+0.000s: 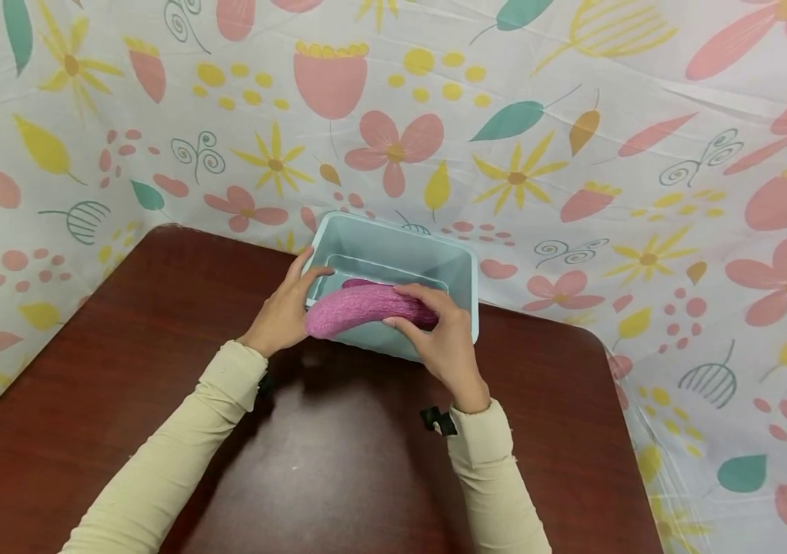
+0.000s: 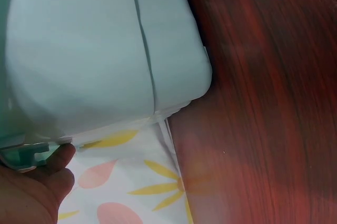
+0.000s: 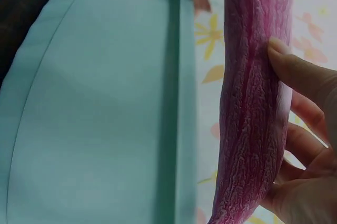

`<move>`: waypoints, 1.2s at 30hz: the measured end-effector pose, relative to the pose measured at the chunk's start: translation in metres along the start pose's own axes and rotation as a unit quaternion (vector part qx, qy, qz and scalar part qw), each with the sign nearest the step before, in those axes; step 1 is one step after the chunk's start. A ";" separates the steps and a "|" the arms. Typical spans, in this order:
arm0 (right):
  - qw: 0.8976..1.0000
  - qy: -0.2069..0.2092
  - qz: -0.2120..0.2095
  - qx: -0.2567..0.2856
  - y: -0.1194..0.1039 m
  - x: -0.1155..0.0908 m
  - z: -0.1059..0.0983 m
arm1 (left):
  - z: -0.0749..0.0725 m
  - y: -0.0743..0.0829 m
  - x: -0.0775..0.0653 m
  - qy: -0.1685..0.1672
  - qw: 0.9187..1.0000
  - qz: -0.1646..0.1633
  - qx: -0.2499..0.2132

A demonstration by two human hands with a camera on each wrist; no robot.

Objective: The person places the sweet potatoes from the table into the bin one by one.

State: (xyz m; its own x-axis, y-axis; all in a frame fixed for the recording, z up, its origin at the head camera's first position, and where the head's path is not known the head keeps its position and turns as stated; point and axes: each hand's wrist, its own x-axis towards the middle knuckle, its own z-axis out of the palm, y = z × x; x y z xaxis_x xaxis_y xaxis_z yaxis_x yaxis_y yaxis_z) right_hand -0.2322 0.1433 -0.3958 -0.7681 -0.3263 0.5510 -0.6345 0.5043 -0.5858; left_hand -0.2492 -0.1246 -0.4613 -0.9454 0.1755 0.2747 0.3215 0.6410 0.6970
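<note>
In the head view my right hand (image 1: pixel 450 345) grips a long, curved purple eggplant (image 1: pixel 355 308) with wrinkled skin, thumb on the near side and fingers on the far side. It is held over the near part of a light blue plastic bin (image 1: pixel 403 232). The right wrist view shows the eggplant (image 3: pixel 255 92) beside the bin's rim (image 3: pixel 185 113). My left hand (image 1: pixel 284 312) holds the bin's left rim, and the left wrist view has its fingers (image 2: pixel 63 156) at the rim's edge. Behind the held eggplant, a darker purple piece (image 1: pixel 360 282) shows inside the bin, mostly hidden.
The bin stands at the back of a dark reddish wooden table (image 1: pixel 538 431). A white cloth with flower and leaf prints (image 1: pixel 393 92) hangs right behind it and along the left side. The table's rounded right corner (image 1: pixel 590 338) lies beyond the bin.
</note>
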 end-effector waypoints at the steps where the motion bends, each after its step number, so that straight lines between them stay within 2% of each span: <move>1: 1.000 0.002 0.006 -0.002 0.004 0.002 0.001 | 0.000 0.000 0.000 0.000 1.000 -0.003 -0.002; 9: 0.999 -0.005 0.040 -0.012 0.024 0.021 0.005 | 0.001 0.005 -0.002 0.005 0.999 -0.037 0.012; 13: 0.998 -0.001 0.052 -0.025 0.031 0.028 0.002 | 0.002 0.008 -0.002 0.003 0.999 -0.051 0.005; 20: 0.998 -0.003 0.063 -0.030 0.040 0.032 -0.001 | 0.001 0.011 -0.002 -0.001 0.999 -0.052 0.000; 32: 0.998 -0.006 0.063 -0.030 0.035 0.028 -0.009 | 0.002 0.010 -0.002 -0.002 0.999 -0.052 -0.014; 36: 0.998 -0.011 0.051 -0.028 0.028 0.024 -0.012 | 0.002 0.008 -0.001 -0.003 0.999 -0.050 -0.013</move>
State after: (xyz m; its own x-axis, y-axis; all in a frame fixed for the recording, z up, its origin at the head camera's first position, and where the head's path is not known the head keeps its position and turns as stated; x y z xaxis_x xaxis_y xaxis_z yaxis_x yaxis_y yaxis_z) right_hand -0.2678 0.1591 -0.3916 -0.8300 -0.2882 0.4776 -0.5482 0.5797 -0.6029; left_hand -0.2452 -0.1182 -0.4569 -0.9732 0.1160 0.1987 0.2264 0.6363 0.7375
